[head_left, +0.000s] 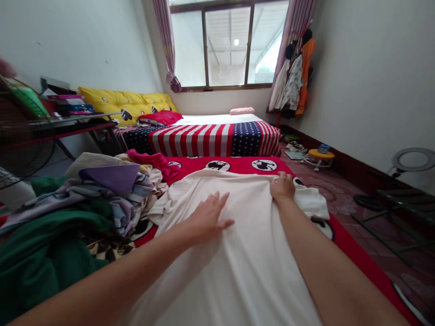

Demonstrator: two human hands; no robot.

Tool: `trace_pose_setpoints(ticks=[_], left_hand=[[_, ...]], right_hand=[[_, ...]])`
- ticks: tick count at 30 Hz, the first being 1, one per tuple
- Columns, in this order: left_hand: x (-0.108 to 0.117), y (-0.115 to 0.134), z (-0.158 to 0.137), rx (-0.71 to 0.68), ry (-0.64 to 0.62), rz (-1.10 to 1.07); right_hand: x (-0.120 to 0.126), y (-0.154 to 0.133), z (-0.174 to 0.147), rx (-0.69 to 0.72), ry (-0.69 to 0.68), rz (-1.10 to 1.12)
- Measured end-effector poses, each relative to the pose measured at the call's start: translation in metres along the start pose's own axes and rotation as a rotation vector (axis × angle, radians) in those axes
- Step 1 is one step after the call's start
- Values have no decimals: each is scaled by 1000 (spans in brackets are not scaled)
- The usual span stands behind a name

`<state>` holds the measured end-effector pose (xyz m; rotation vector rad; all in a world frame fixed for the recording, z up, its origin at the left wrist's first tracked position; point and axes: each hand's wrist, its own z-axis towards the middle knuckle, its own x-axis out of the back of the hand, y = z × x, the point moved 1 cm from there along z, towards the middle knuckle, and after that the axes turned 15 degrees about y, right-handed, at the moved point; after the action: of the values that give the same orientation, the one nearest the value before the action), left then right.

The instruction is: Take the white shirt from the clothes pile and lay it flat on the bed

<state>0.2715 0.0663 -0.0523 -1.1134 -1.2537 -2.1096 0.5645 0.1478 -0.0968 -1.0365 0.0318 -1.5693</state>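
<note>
Left hand (209, 217) lies flat, open on the soft, light cream garment (244, 253); right hand (282, 186) pinches its far edge, the best hold.

- cream garment (244, 253): plain off-white fabric, no print visible, spread flat and lengthwise on the red bedspread (356, 258), running from the near edge of view toward the far end
- far edge bunched into a fold; a short sleeve (311, 201) sticks out to the right, lying flat
- surface mostly smooth, light creases near the middle
- left hand (207, 217) rests flat on it, palm down, fingers spread
- right hand (282, 186) grips the far folded edge
</note>
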Motion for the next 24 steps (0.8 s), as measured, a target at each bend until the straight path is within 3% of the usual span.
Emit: trace_pose_setpoints(ticks=[2, 6, 12, 15, 18, 24], left_hand=[[-7, 5, -38, -10, -117, 162], [-21, 2, -78, -56, 50, 327], [-24, -1, -79, -96, 155, 310], [-25, -2, -79, -104, 173, 299], [-26, -3, -80, -113, 187, 289], [-23, -1, -79, -121, 181, 260]], right_hand=[[0, -2, 1, 6, -34, -26], [15, -2, 13, 46, -111, -59], [74, 20, 19, 134, -127, -263], [97, 31, 8, 154, -217, -393], [113, 37, 1, 228, -317, -409], [131, 57, 11, 205, -254, -550]])
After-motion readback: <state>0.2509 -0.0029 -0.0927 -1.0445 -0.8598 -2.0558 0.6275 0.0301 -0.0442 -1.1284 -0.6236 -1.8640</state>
